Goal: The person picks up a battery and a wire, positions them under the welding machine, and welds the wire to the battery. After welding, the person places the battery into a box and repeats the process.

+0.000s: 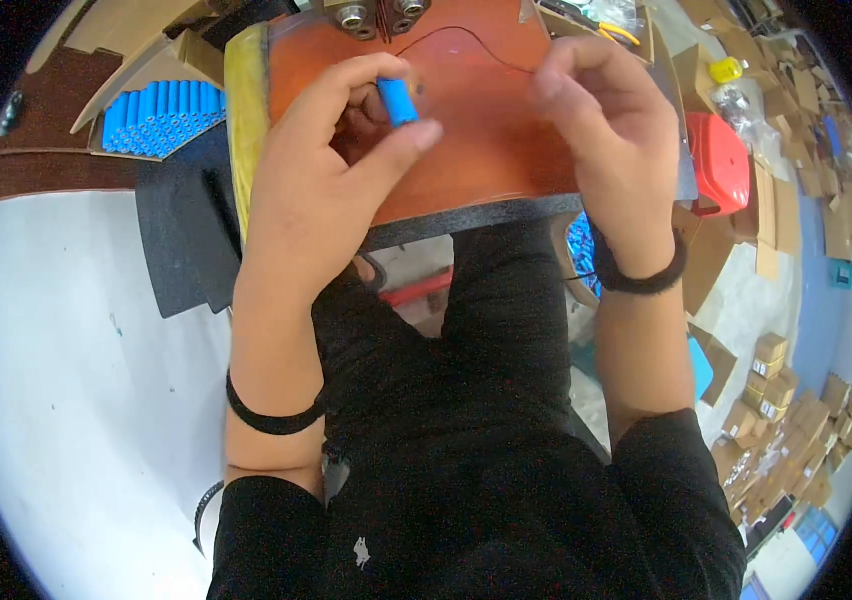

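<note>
My left hand (316, 175) holds a small blue cylindrical battery cell (398, 101) between thumb and fingers, tilted over the orange-brown work surface (486, 150). A thin dark wire (476, 38) arches from near my left fingertips across to my right hand (618, 140). The right fingers are curled in a pinch at the wire's end and slightly blurred. Where the wire's left end is fixed, I cannot tell. Just beyond my left hand stands a metal fixture (354, 16) with round fittings.
Many blue cells (164, 115) stand in a cardboard box at the left. More blue cells (582, 250) lie in a container below the table's right side. A red stool (718, 165) stands at the right. Yellow-handled pliers (618, 33) lie at the far right.
</note>
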Motion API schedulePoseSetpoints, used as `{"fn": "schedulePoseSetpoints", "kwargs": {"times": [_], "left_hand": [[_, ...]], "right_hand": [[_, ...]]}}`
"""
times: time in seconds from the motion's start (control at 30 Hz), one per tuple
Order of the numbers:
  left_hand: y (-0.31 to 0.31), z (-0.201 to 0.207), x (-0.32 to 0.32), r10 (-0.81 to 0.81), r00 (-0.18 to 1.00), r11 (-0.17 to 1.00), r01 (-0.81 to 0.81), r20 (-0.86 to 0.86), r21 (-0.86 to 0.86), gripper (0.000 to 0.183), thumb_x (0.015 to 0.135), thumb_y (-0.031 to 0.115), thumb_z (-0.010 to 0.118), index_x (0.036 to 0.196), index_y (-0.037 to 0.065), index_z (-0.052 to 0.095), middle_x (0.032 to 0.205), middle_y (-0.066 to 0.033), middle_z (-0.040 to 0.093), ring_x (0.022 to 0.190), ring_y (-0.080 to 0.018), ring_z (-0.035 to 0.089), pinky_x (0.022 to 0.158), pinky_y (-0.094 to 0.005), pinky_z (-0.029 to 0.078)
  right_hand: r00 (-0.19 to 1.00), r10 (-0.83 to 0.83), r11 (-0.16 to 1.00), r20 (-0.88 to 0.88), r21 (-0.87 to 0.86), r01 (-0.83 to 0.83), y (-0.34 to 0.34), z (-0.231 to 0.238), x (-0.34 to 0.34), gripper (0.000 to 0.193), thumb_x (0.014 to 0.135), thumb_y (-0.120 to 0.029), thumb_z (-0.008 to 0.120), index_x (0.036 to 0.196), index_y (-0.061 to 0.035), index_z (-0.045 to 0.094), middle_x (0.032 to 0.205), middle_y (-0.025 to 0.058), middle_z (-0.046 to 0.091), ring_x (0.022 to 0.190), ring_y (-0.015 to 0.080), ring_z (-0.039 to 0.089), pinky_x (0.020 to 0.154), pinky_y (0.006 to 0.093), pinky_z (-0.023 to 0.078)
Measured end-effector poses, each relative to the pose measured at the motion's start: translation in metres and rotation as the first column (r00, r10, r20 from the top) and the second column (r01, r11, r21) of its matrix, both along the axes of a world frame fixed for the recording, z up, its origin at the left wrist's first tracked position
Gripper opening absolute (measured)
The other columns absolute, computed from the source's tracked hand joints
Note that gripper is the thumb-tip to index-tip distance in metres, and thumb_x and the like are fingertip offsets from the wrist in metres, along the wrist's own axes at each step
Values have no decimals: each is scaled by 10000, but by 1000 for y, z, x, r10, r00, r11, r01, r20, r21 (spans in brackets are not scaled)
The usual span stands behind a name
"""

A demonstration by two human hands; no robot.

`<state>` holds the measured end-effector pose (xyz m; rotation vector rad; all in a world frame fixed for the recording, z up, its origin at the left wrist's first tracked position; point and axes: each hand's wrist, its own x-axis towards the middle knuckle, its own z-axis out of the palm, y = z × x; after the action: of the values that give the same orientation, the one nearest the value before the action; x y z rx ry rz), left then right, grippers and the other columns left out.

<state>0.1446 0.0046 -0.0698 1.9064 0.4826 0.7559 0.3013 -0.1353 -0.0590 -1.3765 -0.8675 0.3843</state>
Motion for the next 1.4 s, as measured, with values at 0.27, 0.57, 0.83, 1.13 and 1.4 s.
{"fn": "schedulePoseSetpoints", "kwargs": {"times": [0.27,0.57,0.83,1.13,1.4], "left_hand": [[9,0,12,99,986,990,-84,-133,113,262,898,171,663,1095,-2,664,846,-116,654,744,-196,616,701,-308,484],[10,-2,14,146,981,951,-104,-125,292,248,912,163,630,1080,-18,643,890,-190,635,777,-326,620,708,-361,480],[8,1,13,204,954,934,-123,-218,336,284,943,257,626,1143,60,673,983,-132,696,885,-211,656,815,-293,478],[7,-2,17,221,950,951,-160,-221,265,290,936,246,642,1142,44,672,980,-120,705,890,-151,647,816,-277,476],[11,3,16,220,952,951,-161,-214,265,274,868,217,706,1043,6,690,857,-107,666,784,-184,618,720,-296,483]], "right_hand": [[998,57,998,20,24,-58,16,-12,-1,69,903,-34,578,954,10,591,885,-3,590,806,78,540,748,217,432],[984,73,997,-164,-23,-78,21,6,-10,55,907,-16,609,935,-9,562,850,-16,553,709,37,506,636,185,428],[986,57,994,-154,-88,-71,25,9,-14,62,909,-39,617,938,-14,569,842,-20,557,732,39,518,643,186,438],[999,6,983,38,-186,1,29,2,-9,80,896,-67,636,911,-8,584,810,-11,565,722,41,523,641,193,441],[995,61,996,-76,-56,-65,28,0,-16,40,923,-51,607,922,-28,574,825,-36,542,699,28,497,625,178,421]]}}
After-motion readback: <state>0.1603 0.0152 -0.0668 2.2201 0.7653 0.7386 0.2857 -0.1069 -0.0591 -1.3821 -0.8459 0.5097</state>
